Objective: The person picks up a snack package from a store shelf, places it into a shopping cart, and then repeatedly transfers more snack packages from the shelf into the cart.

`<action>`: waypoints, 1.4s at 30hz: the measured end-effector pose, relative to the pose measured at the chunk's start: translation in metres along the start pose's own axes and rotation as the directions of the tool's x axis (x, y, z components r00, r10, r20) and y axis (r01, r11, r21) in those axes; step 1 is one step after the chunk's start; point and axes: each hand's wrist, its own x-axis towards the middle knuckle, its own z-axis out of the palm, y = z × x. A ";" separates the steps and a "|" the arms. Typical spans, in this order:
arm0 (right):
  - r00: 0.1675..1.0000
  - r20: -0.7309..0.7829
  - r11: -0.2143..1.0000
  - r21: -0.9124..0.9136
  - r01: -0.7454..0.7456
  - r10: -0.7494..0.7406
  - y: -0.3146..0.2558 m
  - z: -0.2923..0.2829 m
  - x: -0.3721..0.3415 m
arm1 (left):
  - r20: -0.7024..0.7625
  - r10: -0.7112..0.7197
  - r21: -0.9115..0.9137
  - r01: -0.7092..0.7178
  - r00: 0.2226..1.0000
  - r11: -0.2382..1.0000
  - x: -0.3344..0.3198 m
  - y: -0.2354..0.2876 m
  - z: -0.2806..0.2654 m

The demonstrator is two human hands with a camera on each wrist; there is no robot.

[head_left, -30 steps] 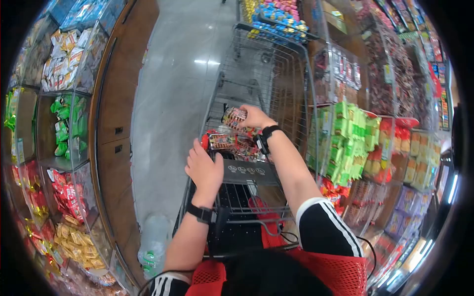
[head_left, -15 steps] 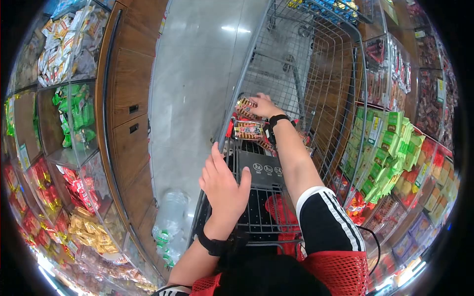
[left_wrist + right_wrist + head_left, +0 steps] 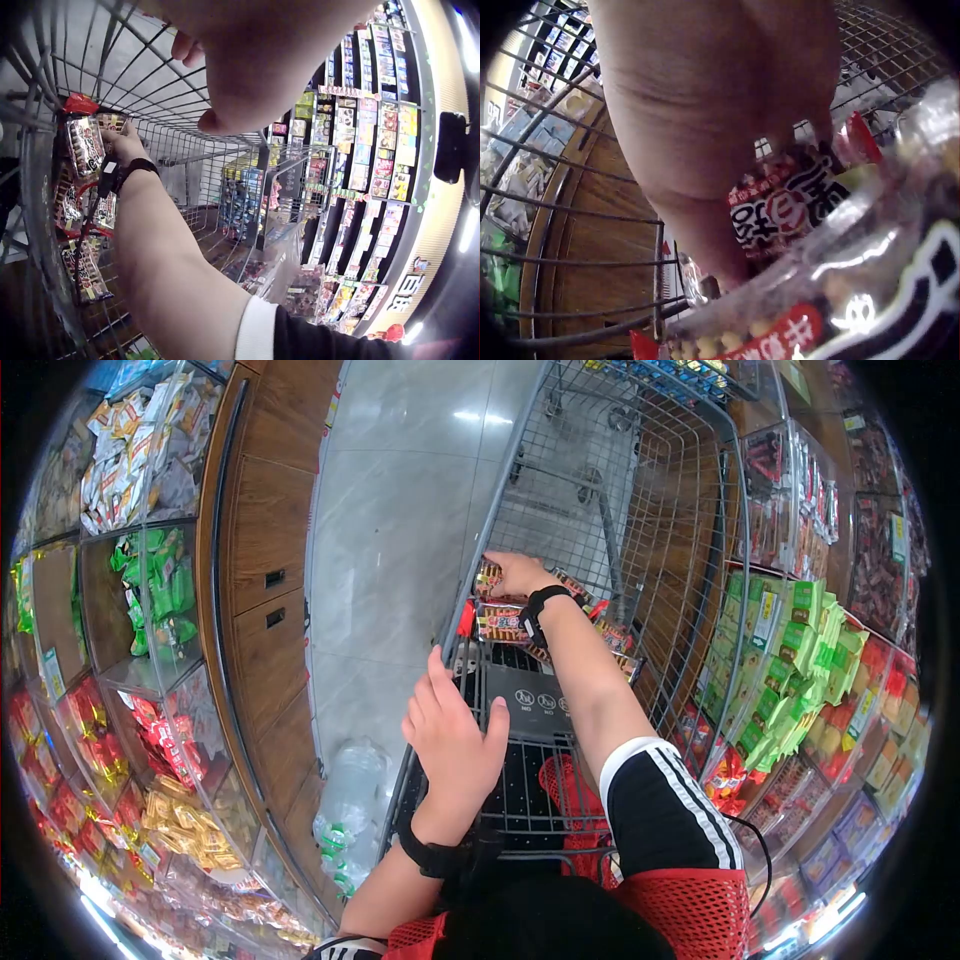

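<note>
My right hand (image 3: 522,574) reaches into the shopping cart and grips a striped snack packet (image 3: 488,579) against the cart's left mesh wall. In the right wrist view, the fingers come down over this packet (image 3: 784,202), which has dark lettering on its clear wrapper. Nearer me in the cart lies another snack packet (image 3: 500,622), partly under my wrist, with several similar ones beside it. They show in the left wrist view as glossy packets (image 3: 85,146) with red ends. My left hand (image 3: 455,732) hovers over the cart's near left side, fingers extended, holding nothing.
The wire cart (image 3: 735,490) has a grey printed panel (image 3: 530,700) near its handle. Candy bins (image 3: 150,600) over wooden cabinets (image 3: 265,540) line the left; shelves of green packets (image 3: 800,670) stand close on the right. Bundled plastic bottles (image 3: 352,800) lie on the floor at left.
The view has shifted, so the cart appears farther right. My right hand has lowered the packet beside the cart's left wall. My left hand has stayed open over the cart's near side.
</note>
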 end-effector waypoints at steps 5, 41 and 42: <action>0.998 -0.022 0.988 -0.146 -0.056 0.053 -0.013 0.000 -0.015 | 0.004 -0.006 0.001 0.006 1.000 1.000 0.000 0.001 0.000; -0.023 -0.899 0.888 0.435 -0.147 0.437 -0.099 0.021 -0.725 | 0.035 0.176 -0.127 -0.170 0.984 0.977 0.053 -0.053 0.002; -0.081 -0.880 0.861 0.476 -0.180 0.469 -0.094 0.029 -0.740 | 0.033 0.177 -0.106 -0.173 0.984 0.979 0.057 -0.054 0.004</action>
